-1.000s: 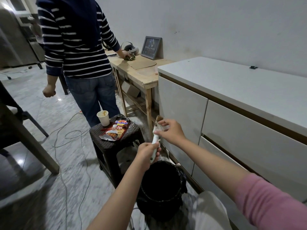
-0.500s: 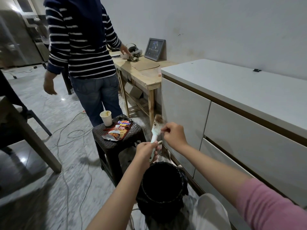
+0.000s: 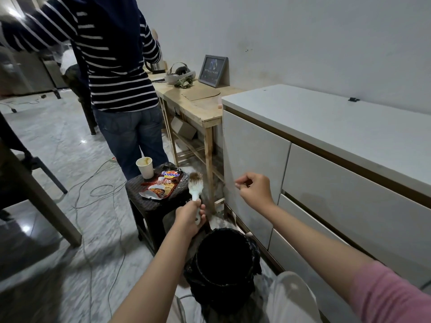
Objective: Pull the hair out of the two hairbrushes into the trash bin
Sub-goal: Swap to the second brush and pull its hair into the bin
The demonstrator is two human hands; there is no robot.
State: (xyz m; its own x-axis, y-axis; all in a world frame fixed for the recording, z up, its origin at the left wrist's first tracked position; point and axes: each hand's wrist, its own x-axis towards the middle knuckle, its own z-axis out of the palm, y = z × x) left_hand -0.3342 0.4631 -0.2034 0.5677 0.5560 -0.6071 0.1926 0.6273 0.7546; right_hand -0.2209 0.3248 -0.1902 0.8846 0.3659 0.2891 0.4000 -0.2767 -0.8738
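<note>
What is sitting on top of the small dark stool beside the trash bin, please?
On the dark stool stand a paper cup and an opened snack packet, lying flat. The cup's contents are unclear. The hairbrush, held in the left hand, covers the stool's right edge.

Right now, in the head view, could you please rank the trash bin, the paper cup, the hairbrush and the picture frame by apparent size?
1. trash bin, nearest the camera
2. picture frame, though it stands farthest away
3. hairbrush and paper cup: too alike to rank

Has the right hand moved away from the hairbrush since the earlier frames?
Yes. The right hand has pulled rightward off the hairbrush, now in front of the white cabinet, fingers pinched.
</note>
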